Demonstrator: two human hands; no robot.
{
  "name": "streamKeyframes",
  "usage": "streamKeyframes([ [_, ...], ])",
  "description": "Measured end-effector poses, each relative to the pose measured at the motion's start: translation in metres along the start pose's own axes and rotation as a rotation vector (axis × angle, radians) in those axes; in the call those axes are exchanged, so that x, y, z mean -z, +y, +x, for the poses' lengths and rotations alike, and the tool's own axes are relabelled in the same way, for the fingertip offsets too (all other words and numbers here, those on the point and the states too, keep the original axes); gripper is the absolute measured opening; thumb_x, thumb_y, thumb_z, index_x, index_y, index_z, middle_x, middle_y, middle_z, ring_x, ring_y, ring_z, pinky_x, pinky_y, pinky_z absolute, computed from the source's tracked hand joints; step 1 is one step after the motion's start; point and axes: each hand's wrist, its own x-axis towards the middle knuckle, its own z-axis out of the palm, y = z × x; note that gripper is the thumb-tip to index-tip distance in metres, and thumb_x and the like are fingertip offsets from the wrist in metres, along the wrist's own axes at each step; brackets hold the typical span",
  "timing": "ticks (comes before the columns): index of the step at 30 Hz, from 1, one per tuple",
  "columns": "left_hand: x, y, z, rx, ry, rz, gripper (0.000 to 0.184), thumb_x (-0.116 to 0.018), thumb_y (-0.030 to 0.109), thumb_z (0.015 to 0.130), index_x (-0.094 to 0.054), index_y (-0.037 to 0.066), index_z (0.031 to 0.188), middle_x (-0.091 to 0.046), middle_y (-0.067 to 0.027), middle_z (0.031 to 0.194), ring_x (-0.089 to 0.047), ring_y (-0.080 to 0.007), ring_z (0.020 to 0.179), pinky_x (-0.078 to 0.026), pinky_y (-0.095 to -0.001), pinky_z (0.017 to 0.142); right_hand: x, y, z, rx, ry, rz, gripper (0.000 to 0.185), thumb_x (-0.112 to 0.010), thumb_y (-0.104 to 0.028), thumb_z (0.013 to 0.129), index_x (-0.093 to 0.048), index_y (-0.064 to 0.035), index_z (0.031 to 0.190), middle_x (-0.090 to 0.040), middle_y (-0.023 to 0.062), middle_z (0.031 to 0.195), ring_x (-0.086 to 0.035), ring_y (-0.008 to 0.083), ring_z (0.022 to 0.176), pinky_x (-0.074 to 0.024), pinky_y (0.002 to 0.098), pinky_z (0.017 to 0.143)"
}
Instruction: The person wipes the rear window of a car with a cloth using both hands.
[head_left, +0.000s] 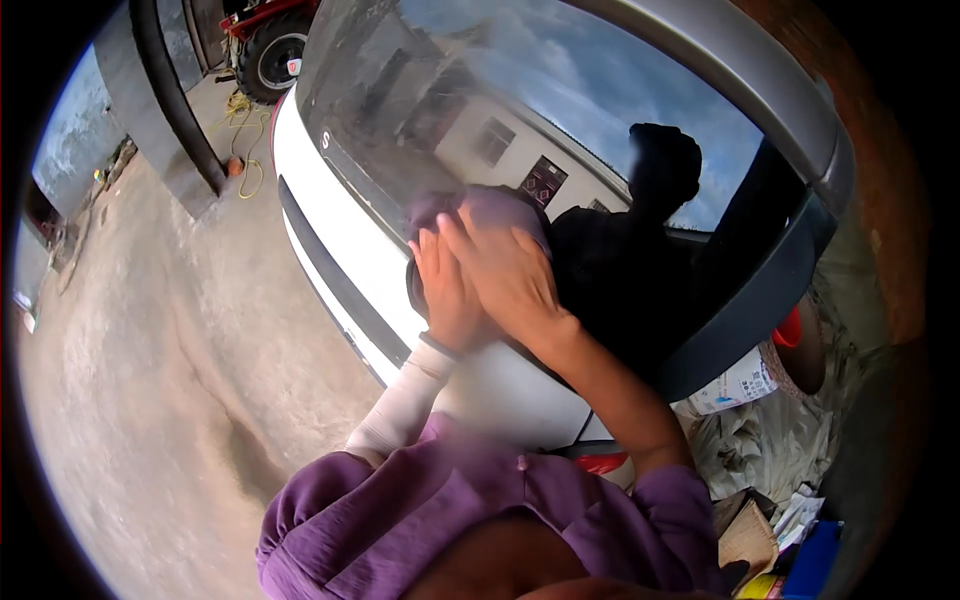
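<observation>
A bunched purple cloth (482, 205) lies against the rear of a white car (335, 215), at the lower edge of its dark rear window (400, 130). My left hand (447, 298), beyond a pale sleeve and a dark wristband, lies flat on the cloth with fingers stretched. Beside it and partly overlapping it, my right hand (508, 278) also lies flat on the cloth, fingers extended and thumb apart. Part of the cloth is hidden under both hands. The glass mirrors a building, the sky and a dark figure.
A dark spoiler-like trim (745, 300) edges the car at right. Below it are a white printed bucket (735, 385), a red container (788, 328) and crumpled plastic sheeting (770, 450). A tractor wheel (275, 60), yellow cord (245, 150) and pillar (160, 110) stand at upper left.
</observation>
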Motion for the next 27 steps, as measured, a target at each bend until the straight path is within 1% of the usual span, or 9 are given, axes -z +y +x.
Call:
streamKeyframes([
  [3,-0.007,0.018,0.022,-0.223,0.071,0.043,0.071,-0.065,0.022,0.089,-0.037,-0.01,0.146,-0.043,-0.028,0.145,-0.033,-0.0473,0.142,-0.015,-0.064,0.119,0.001,0.012,-0.007,-0.089,0.018,-0.101,0.047,-0.051,-0.02,0.093,-0.056,-0.0086,0.139,-0.056,0.0169,0.135,-0.054,0.0317,0.122,-0.0395,0.0434,0.104],
  [4,-0.011,0.023,0.037,-0.293,0.077,0.07,0.069,-0.066,0.023,0.087,-0.041,-0.009,0.143,-0.045,-0.0281,0.143,-0.033,-0.0468,0.142,-0.016,-0.065,0.118,0.024,0.022,-0.005,-0.11,0.099,-0.021,0.048,-0.051,-0.02,0.093,-0.055,-0.009,0.14,-0.059,0.0153,0.135,-0.058,0.0293,0.114,-0.0412,0.0434,0.102],
  [8,-0.023,0.077,0.104,-0.524,0.071,0.087,0.055,-0.055,0.016,0.094,-0.045,-0.003,0.144,-0.044,-0.0225,0.149,-0.035,-0.0439,0.143,-0.016,-0.0644,0.116,0.067,0.065,-0.009,-0.238,0.272,-0.333,0.049,-0.053,-0.02,0.092,-0.056,-0.0125,0.14,-0.059,0.0096,0.138,-0.06,0.0237,0.1,-0.0433,0.0419,0.092],
  [12,-0.046,0.139,0.138,-0.642,0.165,-0.08,0.052,-0.058,0.018,0.09,-0.051,0.004,0.139,-0.05,-0.0182,0.144,-0.043,-0.0386,0.138,-0.021,-0.0633,0.115,0.115,0.101,-0.021,-0.363,0.439,-0.425,0.05,-0.062,-0.02,0.09,-0.058,-0.0156,0.139,-0.056,0.0074,0.144,-0.06,0.026,0.099,-0.0414,0.0422,0.092],
  [16,-0.057,0.163,0.107,-0.636,0.114,-0.101,0.055,-0.066,0.019,0.083,-0.056,0.009,0.136,-0.051,-0.0129,0.142,-0.044,-0.0337,0.136,-0.024,-0.066,0.112,0.114,0.1,-0.058,-0.443,0.468,-0.448,0.05,-0.059,-0.018,0.092,-0.057,-0.0177,0.142,-0.052,0.0083,0.149,-0.059,0.0269,0.096,-0.0403,0.0413,0.086],
  [22,-0.057,0.122,-0.001,-0.584,-0.035,-0.169,0.048,-0.07,0.02,0.077,-0.066,0.009,0.123,-0.061,-0.0117,0.125,-0.058,-0.0322,0.121,-0.025,-0.0645,0.112,0.058,0.031,-0.143,-0.58,0.409,-0.355,0.04,-0.047,-0.017,0.099,-0.063,-0.0114,0.135,-0.059,0.0162,0.141,-0.051,0.0241,0.071,-0.0387,0.0383,0.075],
  [23,-0.05,0.114,-0.016,-0.563,-0.138,-0.176,0.045,-0.07,0.02,0.077,-0.067,0.008,0.121,-0.062,-0.0116,0.125,-0.058,-0.0317,0.12,-0.027,-0.0642,0.112,0.042,0.017,-0.16,-0.595,0.402,-0.35,0.04,-0.045,-0.02,0.1,-0.065,-0.0095,0.132,-0.061,0.0176,0.138,-0.056,0.0262,0.076,-0.0419,0.0403,0.082],
  [24,-0.041,0.106,-0.028,-0.545,-0.24,-0.185,0.043,-0.07,0.021,0.077,-0.069,0.008,0.118,-0.062,-0.0114,0.124,-0.059,-0.0311,0.12,-0.028,-0.0639,0.111,0.034,0.001,-0.175,-0.591,0.355,-0.299,0.043,-0.045,-0.016,0.099,-0.059,0.0004,0.136,-0.056,0.0277,0.139,-0.063,0.0378,0.094,-0.042,0.0436,0.085],
  [27,-0.036,0.096,-0.048,-0.578,-0.225,-0.123,0.044,-0.07,0.021,0.077,-0.069,0.008,0.118,-0.063,-0.011,0.125,-0.059,-0.0318,0.12,-0.029,-0.0629,0.111,0.011,-0.016,-0.196,-0.549,0.428,-0.19,0.042,-0.046,-0.011,0.095,-0.06,0.0018,0.132,-0.06,0.0283,0.134,-0.061,0.0439,0.114,-0.04,0.0497,0.1],
])
